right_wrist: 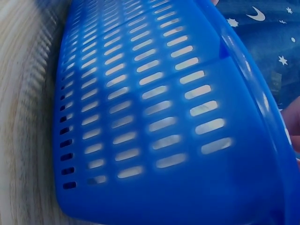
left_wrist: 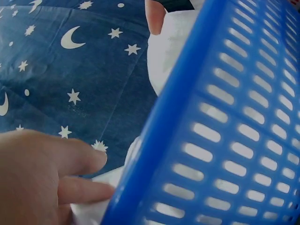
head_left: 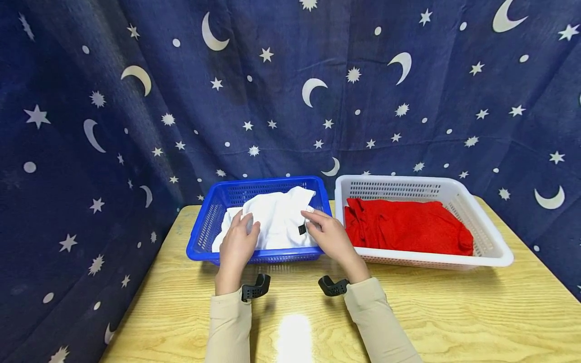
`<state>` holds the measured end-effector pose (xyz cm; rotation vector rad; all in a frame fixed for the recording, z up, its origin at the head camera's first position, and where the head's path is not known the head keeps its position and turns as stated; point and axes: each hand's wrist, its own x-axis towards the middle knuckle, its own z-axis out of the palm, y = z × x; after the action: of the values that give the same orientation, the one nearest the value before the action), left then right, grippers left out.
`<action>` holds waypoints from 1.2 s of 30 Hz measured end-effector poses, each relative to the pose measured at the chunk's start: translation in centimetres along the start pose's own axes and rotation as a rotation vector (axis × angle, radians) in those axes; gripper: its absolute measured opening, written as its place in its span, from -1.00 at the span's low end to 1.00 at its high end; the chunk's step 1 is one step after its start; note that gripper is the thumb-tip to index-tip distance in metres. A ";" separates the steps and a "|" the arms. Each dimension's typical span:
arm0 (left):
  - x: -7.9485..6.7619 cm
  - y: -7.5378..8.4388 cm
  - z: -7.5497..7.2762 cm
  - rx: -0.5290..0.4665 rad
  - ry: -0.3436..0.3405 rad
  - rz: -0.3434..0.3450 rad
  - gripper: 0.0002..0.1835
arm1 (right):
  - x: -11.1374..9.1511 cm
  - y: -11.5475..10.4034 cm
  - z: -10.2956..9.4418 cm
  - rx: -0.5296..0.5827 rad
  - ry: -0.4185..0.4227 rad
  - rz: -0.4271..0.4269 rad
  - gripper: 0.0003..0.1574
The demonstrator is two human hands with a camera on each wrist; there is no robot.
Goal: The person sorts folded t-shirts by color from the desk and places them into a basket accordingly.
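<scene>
A white garment [head_left: 277,217] with a small black tag [head_left: 301,230] lies loosely bunched in a blue plastic basket [head_left: 201,237]. My left hand [head_left: 238,242] reaches over the near rim at the left, its fingertips at the garment and thumb apart from the forefinger. In the left wrist view, the fingers of the left hand [left_wrist: 56,168] are extended beside the basket rim [left_wrist: 154,122]. Over the basket's right side, my right hand [head_left: 333,237] has its forefinger and thumb spread beside the tag. The basket wall [right_wrist: 140,93] hides most of that hand in the right wrist view.
A white plastic basket [head_left: 495,247] with a red garment [head_left: 408,227] stands right beside the blue one. Both stand on a wooden table [head_left: 290,312]. A dark blue curtain [head_left: 290,126] with moons and stars hangs behind and at the left.
</scene>
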<state>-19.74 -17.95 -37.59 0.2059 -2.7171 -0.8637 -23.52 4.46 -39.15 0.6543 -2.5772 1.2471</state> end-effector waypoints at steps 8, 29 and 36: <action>-0.1 -0.1 -0.3 0.081 0.021 -0.034 -0.50 | 0.1 -0.4 -0.1 -0.008 0.016 0.020 -0.59; -0.2 -0.4 0.1 0.244 -0.017 -0.042 -0.50 | 0.3 -0.1 0.2 -0.013 0.093 0.016 -0.60; -0.3 -0.3 0.1 0.256 -0.050 -0.017 -0.46 | 0.3 0.2 0.3 -0.006 0.123 -0.017 -0.62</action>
<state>-19.46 -18.08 -37.93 0.2630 -2.8717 -0.5289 -23.86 4.21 -39.34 0.5782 -2.4698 1.2335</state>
